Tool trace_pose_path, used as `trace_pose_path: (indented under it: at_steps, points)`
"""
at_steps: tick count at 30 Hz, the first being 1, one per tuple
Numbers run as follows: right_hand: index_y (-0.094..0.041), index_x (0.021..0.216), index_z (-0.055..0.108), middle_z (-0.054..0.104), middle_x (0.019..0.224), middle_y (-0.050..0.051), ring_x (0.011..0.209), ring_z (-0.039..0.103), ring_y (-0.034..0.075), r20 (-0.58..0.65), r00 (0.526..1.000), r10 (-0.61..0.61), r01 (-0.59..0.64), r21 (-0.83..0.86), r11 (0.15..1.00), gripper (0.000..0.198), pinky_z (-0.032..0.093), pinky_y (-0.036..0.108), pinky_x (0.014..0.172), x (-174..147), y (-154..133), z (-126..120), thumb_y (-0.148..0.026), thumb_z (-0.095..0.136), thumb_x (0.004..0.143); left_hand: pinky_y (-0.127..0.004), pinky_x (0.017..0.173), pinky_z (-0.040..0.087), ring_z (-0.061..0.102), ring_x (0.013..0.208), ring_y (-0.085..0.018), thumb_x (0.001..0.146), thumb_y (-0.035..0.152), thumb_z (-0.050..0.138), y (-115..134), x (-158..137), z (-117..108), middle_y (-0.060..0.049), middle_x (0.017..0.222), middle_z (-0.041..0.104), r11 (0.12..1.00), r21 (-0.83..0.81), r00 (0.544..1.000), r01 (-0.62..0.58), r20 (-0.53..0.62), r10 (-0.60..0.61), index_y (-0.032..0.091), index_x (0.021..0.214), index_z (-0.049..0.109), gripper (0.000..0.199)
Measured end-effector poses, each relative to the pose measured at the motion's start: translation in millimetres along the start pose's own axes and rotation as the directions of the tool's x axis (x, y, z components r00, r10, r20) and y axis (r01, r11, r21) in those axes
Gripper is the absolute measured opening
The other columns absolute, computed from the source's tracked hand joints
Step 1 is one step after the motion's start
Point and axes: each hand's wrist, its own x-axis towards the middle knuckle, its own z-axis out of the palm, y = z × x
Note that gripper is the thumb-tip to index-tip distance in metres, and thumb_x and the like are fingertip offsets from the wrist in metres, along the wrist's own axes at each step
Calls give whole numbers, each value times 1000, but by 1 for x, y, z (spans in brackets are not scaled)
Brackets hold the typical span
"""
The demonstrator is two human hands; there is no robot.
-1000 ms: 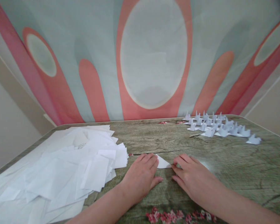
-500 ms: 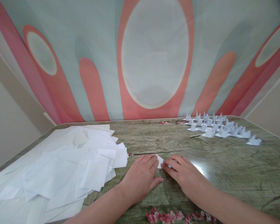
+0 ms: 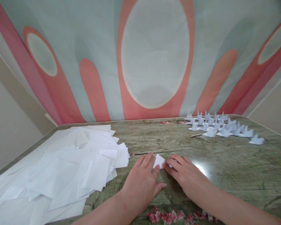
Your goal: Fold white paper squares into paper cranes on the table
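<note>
A small folded piece of white paper (image 3: 158, 161) lies on the table between my two hands. My left hand (image 3: 142, 173) rests with its fingers stretched out at the paper's left side, the index fingertip touching its lower left edge and the thumb apart below. My right hand (image 3: 181, 170) has its fingers curled together over the paper's right corner, gripping it. Part of the paper is hidden under the right fingertips.
A large heap of loose white paper sheets (image 3: 96, 172) spreads over the left of the wood-patterned table (image 3: 140, 137). Several folded white paper cranes (image 3: 224, 130) stand in rows at the back right. Behind the table hangs a coral and grey-green patterned backdrop (image 3: 100, 90).
My left fingers have drawn back to the left and spread, uncovering more of the folded paper. My right hand keeps almost the same place on its right corner.
</note>
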Motion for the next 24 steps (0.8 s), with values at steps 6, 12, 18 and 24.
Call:
trace_pose_path:
  at_steps: [6, 12, 18, 24]
  points:
    - [-13, 102, 60, 61, 94, 6, 91, 48, 22, -13, 1000, -11, 10, -19, 1000, 28, 41, 33, 72, 0, 0, -1, -13, 63, 74, -42, 101, 29, 35, 125, -28, 78, 52, 50, 0, -2, -11, -13, 125, 53, 994, 102, 995, 50, 76, -57, 12, 105, 63, 50]
    - [-13, 100, 60, 60, 94, 7, 92, 48, 22, 13, 1000, -4, 4, -31, 999, 25, 40, 34, 74, -1, 0, -1, -11, 59, 76, -41, 101, 29, 36, 125, -28, 78, 53, 50, -3, -3, -18, -14, 121, 56, 983, 177, 987, 38, 144, -65, 12, 102, 65, 50]
    - [-11, 93, 63, 59, 89, 9, 89, 49, 24, 62, 998, 23, -16, -119, 993, 23, 40, 37, 72, -4, -1, -7, -6, 56, 71, -41, 100, 31, 38, 123, -28, 76, 50, 54, -3, -2, -17, -14, 119, 57, 984, 178, 990, 21, 136, -46, 13, 103, 65, 47]
    - [-14, 76, 64, 58, 81, 10, 81, 49, 25, 63, 995, 75, -62, -197, 978, 21, 39, 39, 67, -7, -5, -12, 0, 53, 65, -41, 100, 31, 40, 122, -29, 75, 49, 57, -2, -6, -13, -16, 119, 57, 985, 171, 992, 12, 123, -33, 10, 104, 65, 49]
